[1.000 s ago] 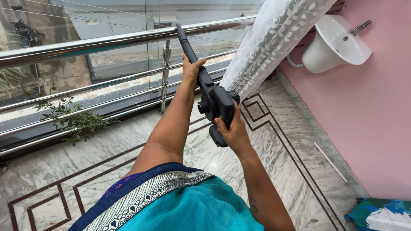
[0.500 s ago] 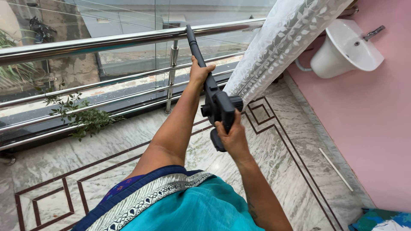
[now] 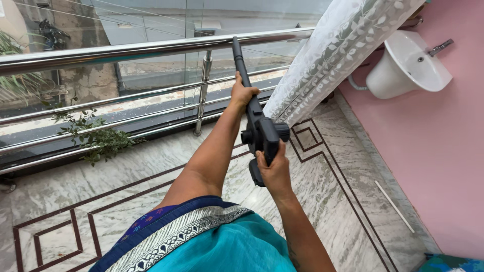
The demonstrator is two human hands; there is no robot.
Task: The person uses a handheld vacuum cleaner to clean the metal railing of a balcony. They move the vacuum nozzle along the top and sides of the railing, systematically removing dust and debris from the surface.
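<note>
Nearest me, my right hand (image 3: 275, 168) is wrapped tight around the pistol grip of a black handheld blower (image 3: 262, 136), fingers closed on the handle with the motor body just above them. Further out, my left hand (image 3: 242, 94) is clamped around its long black nozzle (image 3: 239, 60), steadying the tube, whose tip rises level with the top bar of the steel railing (image 3: 151, 48).

Just to the right of the tool hangs a white lace curtain (image 3: 333, 60), close beside the motor body; I can't tell whether the fabric touches it. That is my main worry: if the intake sits on that side, loose lace could be drawn in and snag or choke the motor.

Beyond, the nozzle points toward the glass panel (image 3: 151, 20) behind the railing, so a careless swing could knock the tip against the bar or the pane. The marble floor (image 3: 327, 191) looks smooth, and with both arms stretched forward a slip would pitch me toward the rail. The white wall basin (image 3: 408, 63) on the pink wall (image 3: 454, 151) stands well apart and seems out of harm's way.
</note>
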